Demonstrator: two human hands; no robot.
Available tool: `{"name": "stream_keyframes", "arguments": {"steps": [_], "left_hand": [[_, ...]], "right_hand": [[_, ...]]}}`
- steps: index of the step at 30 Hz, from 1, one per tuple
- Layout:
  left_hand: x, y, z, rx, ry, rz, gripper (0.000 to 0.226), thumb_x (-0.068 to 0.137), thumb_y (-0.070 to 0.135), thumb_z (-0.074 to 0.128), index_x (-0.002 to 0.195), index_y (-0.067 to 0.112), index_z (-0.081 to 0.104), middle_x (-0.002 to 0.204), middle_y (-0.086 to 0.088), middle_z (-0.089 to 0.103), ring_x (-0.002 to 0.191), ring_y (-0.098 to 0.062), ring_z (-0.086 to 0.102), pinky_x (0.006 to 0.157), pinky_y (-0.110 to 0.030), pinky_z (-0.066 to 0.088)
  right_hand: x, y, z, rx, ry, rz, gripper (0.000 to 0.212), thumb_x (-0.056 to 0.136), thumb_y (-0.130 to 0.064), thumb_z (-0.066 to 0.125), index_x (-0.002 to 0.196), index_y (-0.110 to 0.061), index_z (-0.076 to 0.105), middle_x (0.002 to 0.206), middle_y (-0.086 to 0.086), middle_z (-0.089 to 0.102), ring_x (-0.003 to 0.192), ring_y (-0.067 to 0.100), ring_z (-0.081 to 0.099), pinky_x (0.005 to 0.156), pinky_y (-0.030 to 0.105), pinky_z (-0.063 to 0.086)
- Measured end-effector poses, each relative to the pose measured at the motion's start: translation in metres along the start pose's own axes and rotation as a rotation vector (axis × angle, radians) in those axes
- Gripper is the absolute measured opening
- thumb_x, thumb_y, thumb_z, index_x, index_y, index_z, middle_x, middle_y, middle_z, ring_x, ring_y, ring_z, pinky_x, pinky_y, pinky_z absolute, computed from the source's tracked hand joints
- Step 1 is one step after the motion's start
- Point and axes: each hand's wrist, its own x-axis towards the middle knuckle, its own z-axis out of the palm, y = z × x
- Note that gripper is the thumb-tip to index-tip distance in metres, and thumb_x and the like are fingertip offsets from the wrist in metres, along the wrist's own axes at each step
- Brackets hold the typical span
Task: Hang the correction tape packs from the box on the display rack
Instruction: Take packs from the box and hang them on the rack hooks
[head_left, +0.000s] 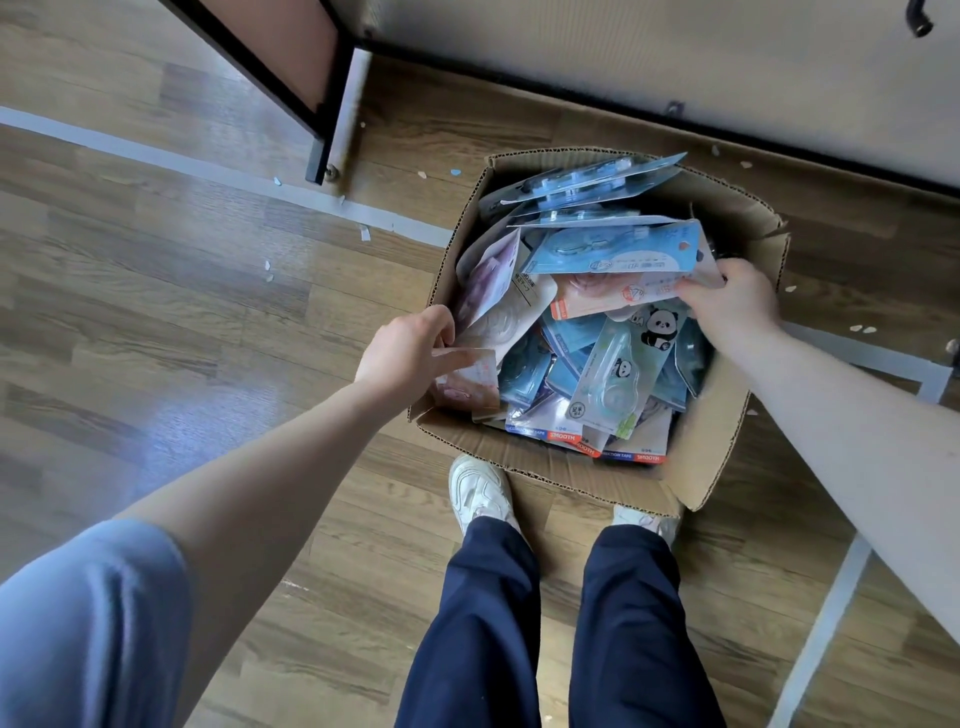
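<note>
An open cardboard box (706, 441) stands on the wooden floor, filled with several correction tape packs in blue, pink and white. My right hand (732, 301) reaches in from the right and pinches the ends of a light blue pack (608, 254) and a pink pack (597, 299) lying under it. My left hand (410, 348) is at the box's left side with its fingers curled around a pale pink pack (467, 379). A green panda pack (618, 369) lies on top near the middle. No display rack hooks are plainly seen.
A black-framed furniture leg (324, 130) stands at the upper left. A wall base with a dark strip (675, 119) runs behind the box. My feet in white shoes (480, 491) stand against the box's near flap. Small paper scraps lie on the floor.
</note>
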Motion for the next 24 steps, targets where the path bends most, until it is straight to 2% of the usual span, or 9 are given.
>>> {"name": "stream_keyframes", "arguments": {"steps": [3, 6, 8, 11, 15, 17, 20, 22, 24], "left_hand": [[-0.002, -0.008, 0.002, -0.021, -0.002, 0.021, 0.025, 0.074, 0.012, 0.076, 0.094, 0.01, 0.061, 0.085, -0.001, 0.059, 0.083, -0.024, 0.055, 0.067, -0.029, 0.037], [-0.004, -0.014, 0.008, 0.003, -0.007, 0.03, 0.03, 0.07, -0.001, 0.071, 0.097, 0.009, 0.065, 0.087, 0.003, 0.052, 0.082, -0.018, 0.051, 0.069, -0.026, 0.036], [-0.005, -0.013, 0.012, 0.045, -0.017, 0.006, 0.021, 0.073, 0.004, 0.073, 0.092, 0.011, 0.065, 0.087, 0.004, 0.049, 0.081, -0.017, 0.047, 0.069, -0.027, 0.037], [-0.006, -0.005, 0.012, 0.086, -0.024, -0.007, 0.011, 0.078, 0.015, 0.074, 0.083, 0.013, 0.064, 0.084, 0.003, 0.052, 0.082, -0.019, 0.048, 0.067, -0.029, 0.034], [-0.005, 0.006, 0.01, -0.133, -0.036, -0.099, 0.019, 0.073, 0.021, 0.081, 0.068, 0.017, 0.062, 0.066, 0.006, 0.057, 0.068, -0.011, 0.052, 0.059, -0.026, 0.034], [-0.004, 0.009, 0.009, -0.293, -0.014, -0.166, 0.027, 0.07, 0.02, 0.083, 0.061, 0.021, 0.057, 0.057, 0.01, 0.055, 0.054, -0.001, 0.05, 0.051, -0.017, 0.034], [-0.004, 0.011, 0.006, -0.461, 0.002, -0.204, 0.029, 0.071, 0.015, 0.082, 0.062, 0.022, 0.056, 0.061, 0.007, 0.058, 0.058, -0.003, 0.049, 0.054, -0.019, 0.035], [-0.005, 0.013, 0.002, -0.534, -0.004, -0.202, 0.027, 0.072, 0.011, 0.082, 0.064, 0.021, 0.057, 0.066, 0.003, 0.063, 0.065, -0.01, 0.054, 0.06, -0.025, 0.039], [-0.006, 0.018, -0.003, -0.56, -0.008, -0.196, 0.025, 0.073, 0.01, 0.081, 0.066, 0.022, 0.06, 0.068, 0.002, 0.065, 0.067, -0.011, 0.056, 0.061, -0.026, 0.041]], "right_hand": [[0.003, -0.001, 0.003, 0.157, 0.034, 0.061, 0.033, 0.084, -0.025, 0.066, 0.114, -0.012, 0.058, 0.109, 0.006, 0.064, 0.091, 0.024, 0.065, 0.079, 0.037, 0.054], [0.003, -0.006, 0.006, 0.316, 0.082, 0.119, 0.042, 0.082, -0.016, 0.071, 0.12, -0.011, 0.053, 0.105, 0.004, 0.063, 0.069, 0.011, 0.062, 0.061, 0.019, 0.051], [0.003, -0.008, 0.006, 0.391, 0.086, 0.148, 0.045, 0.081, -0.012, 0.072, 0.122, -0.01, 0.053, 0.102, 0.004, 0.062, 0.061, 0.005, 0.057, 0.049, 0.012, 0.044], [0.0, -0.013, 0.002, 0.454, 0.079, 0.159, 0.037, 0.08, -0.005, 0.071, 0.114, -0.01, 0.058, 0.095, 0.0, 0.062, 0.061, 0.002, 0.054, 0.046, 0.009, 0.041], [-0.002, -0.017, -0.005, 0.496, 0.054, 0.161, 0.021, 0.079, -0.003, 0.065, 0.096, -0.015, 0.064, 0.072, -0.005, 0.059, 0.055, 0.004, 0.048, 0.046, 0.012, 0.037], [-0.004, -0.017, -0.008, 0.559, 0.048, 0.186, 0.018, 0.08, -0.003, 0.063, 0.094, -0.015, 0.065, 0.069, -0.003, 0.058, 0.053, 0.005, 0.045, 0.044, 0.011, 0.036], [-0.008, -0.017, -0.013, 0.645, 0.041, 0.215, 0.015, 0.085, -0.004, 0.061, 0.093, -0.016, 0.065, 0.079, -0.001, 0.064, 0.064, 0.006, 0.056, 0.056, 0.012, 0.044], [-0.011, -0.017, -0.017, 0.707, 0.035, 0.216, 0.014, 0.087, -0.005, 0.06, 0.085, -0.018, 0.063, 0.087, 0.001, 0.066, 0.081, 0.01, 0.065, 0.068, 0.018, 0.051], [-0.013, -0.018, -0.022, 0.762, 0.039, 0.214, 0.017, 0.088, -0.004, 0.06, 0.081, -0.02, 0.061, 0.091, 0.003, 0.067, 0.088, 0.014, 0.066, 0.075, 0.024, 0.054]]}}
